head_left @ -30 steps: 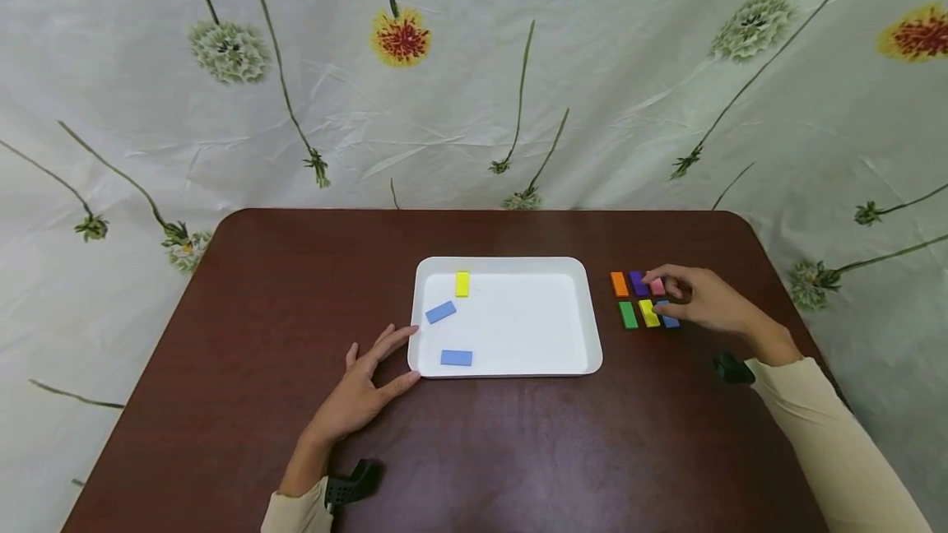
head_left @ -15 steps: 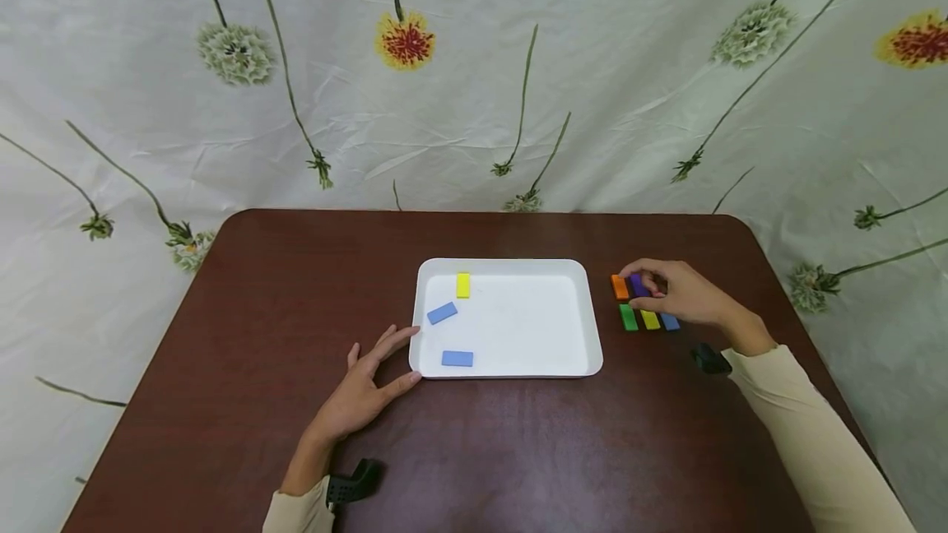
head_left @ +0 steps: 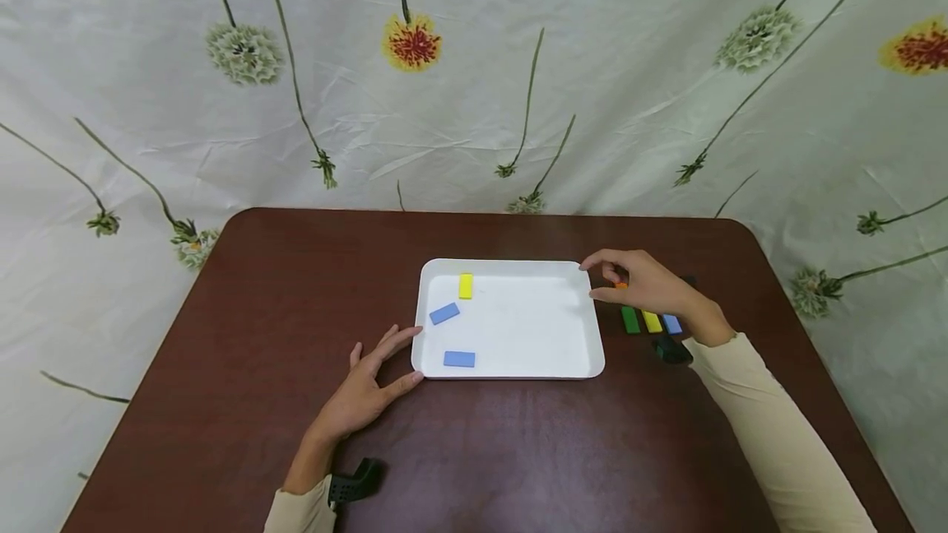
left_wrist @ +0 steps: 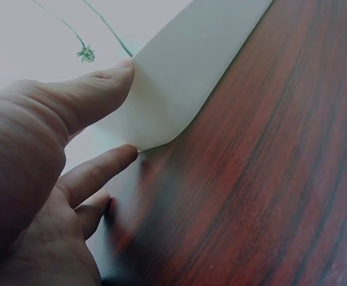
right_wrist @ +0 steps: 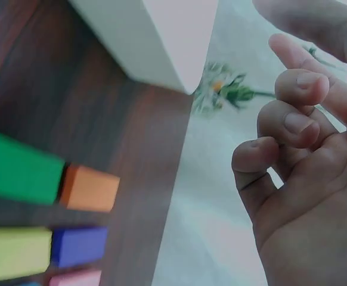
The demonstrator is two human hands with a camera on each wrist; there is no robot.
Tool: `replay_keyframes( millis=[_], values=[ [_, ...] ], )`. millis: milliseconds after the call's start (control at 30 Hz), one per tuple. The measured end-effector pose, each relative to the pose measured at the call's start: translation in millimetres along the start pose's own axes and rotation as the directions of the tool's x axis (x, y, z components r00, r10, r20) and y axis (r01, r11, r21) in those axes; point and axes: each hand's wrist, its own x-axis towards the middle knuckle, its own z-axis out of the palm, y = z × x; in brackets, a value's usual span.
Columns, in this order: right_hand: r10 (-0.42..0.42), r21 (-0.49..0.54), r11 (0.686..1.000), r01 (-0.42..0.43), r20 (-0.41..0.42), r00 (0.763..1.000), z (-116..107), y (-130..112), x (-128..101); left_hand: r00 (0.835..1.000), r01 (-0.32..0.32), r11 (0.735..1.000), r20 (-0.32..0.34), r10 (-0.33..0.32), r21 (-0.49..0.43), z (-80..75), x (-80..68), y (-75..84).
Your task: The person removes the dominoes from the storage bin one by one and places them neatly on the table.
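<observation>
My left hand (head_left: 359, 397) touches the left edge of a white tray (head_left: 529, 319), with thumb and forefinger at its rim; the left wrist view shows those fingertips on the tray's corner. My right hand (head_left: 640, 282) hovers by the tray's right edge, thumb and forefinger spread with nothing between them, the other fingers loosely bent. Inside the tray lie a yellow block (head_left: 465, 286) and two blue blocks (head_left: 444, 313). Under and beside the right hand sit a green block (right_wrist: 18, 170), an orange block (right_wrist: 91, 189), a purple block (right_wrist: 79, 245) and a pink block (right_wrist: 75, 278).
A second yellow block (head_left: 652, 322) and another blue block (head_left: 671, 324) lie in the near row right of the tray. Everything stands on a dark brown table (head_left: 489, 451). Behind it hangs a white cloth (head_left: 459, 130) printed with flowers.
My right hand has moved left from over the loose blocks to the tray's right edge, carrying nothing. The left hand has stayed at the tray, and the blocks have kept their places.
</observation>
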Motion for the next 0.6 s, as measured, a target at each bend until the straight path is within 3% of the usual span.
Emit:
replay_keyframes(
  millis=[600],
  values=[
    [-0.067,0.000,0.998,0.067,0.096,0.993,25.9,-36.7,66.8,1.000,-0.008,1.000,-0.006,0.008,-0.008,0.1,0.3,-0.4]
  ],
)
